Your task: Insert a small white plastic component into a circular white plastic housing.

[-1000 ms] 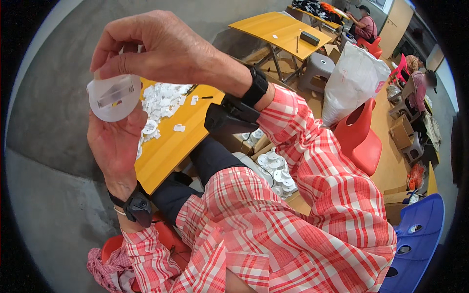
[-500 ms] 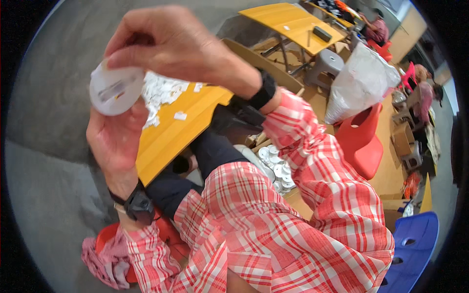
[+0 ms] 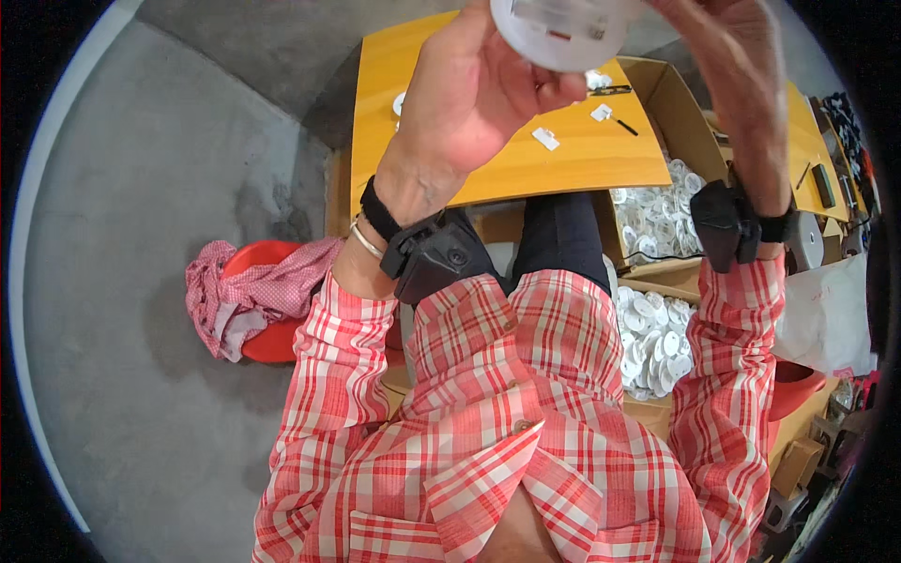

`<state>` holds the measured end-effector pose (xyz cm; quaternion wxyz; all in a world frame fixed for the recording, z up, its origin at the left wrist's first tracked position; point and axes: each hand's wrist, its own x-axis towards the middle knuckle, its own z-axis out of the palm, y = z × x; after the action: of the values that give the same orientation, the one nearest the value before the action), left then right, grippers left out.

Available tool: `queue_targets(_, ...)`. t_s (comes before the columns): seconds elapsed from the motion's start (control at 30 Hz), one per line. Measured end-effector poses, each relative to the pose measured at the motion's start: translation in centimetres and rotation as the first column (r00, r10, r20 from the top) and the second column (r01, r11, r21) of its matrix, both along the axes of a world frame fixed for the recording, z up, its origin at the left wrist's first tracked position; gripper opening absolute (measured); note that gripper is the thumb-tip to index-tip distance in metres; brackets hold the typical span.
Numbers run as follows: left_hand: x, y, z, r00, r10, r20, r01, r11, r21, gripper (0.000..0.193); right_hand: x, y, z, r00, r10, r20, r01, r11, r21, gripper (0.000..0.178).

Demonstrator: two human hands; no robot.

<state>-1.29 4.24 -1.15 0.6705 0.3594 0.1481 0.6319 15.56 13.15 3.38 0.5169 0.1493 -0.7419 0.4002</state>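
Observation:
My left hand [image 3: 474, 98] is closed round the lower edge of a round white plastic disc [image 3: 561, 52], held up above the table at the top of the view. A greyish rectangular patch and small dark marks show on its face. My right hand [image 3: 737, 56] is raised to the right of the disc. Its fingers run past the upper edge of the picture, so whether they touch the disc is hidden. Below the hands, small white tags [image 3: 545, 139] and a thin black stick [image 3: 623, 125] lie on the yellow table [image 3: 601, 164].
Right of my legs stand a cardboard box [image 3: 657, 84] of clear and white round pieces [image 3: 662, 211] and a pile of white discs [image 3: 654, 347]. A red chair [image 3: 267, 342] with a pink cloth [image 3: 211, 291] is at left. A white sack [image 3: 821, 314] stands at right.
My view has turned, so the table now lies straight ahead. My right hand has moved from above the disc to its right. The disc stays in my left hand.

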Motion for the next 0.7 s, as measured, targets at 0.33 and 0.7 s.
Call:
queue_targets(0.33, -0.2, 0.1, -1.8, 0.998, -0.07, -0.007, 0.07, 0.998, 0.004, 0.045, -0.5, -2.5, -0.9, 0.794, -0.475, 0.379, 0.543, 0.835, -0.092, 0.017)
queue_targets(0.7, -0.8, -0.3, -2.1, 0.998, -0.045, 0.032, 0.043, 0.997, 0.062, 0.047, -3.5, -0.2, -2.8, 0.735, 0.576, -0.357, -0.674, 0.677, -0.297, 0.017)
